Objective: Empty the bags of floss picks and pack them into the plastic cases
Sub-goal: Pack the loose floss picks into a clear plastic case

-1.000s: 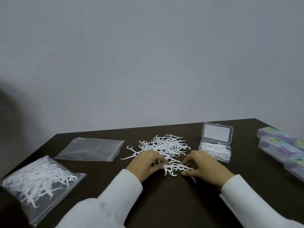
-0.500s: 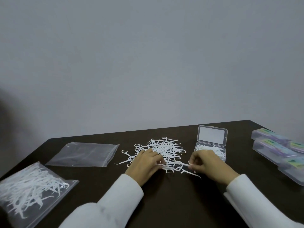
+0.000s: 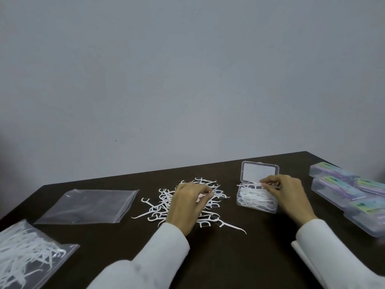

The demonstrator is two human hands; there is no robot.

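Observation:
A loose pile of white floss picks (image 3: 164,205) lies on the dark table (image 3: 239,257). My left hand (image 3: 187,205) rests on the pile with fingertips pinching a pick. To the right stands an open clear plastic case (image 3: 258,207), partly filled with picks, its lid (image 3: 260,172) upright. My right hand (image 3: 289,192) hovers over the case, fingers closed on a few floss picks (image 3: 250,186) held above it. An empty clear bag (image 3: 91,205) lies flat at the left. A full bag of picks (image 3: 25,253) sits at the near left corner.
Several closed plastic cases with coloured labels (image 3: 341,188) are stacked along the table's right edge. A plain grey wall (image 3: 187,80) stands behind the table's far edge. White sleeves cover both of my forearms.
My right hand has carried picks from the pile rightward to above the open case. My left hand has shifted slightly further onto the pile.

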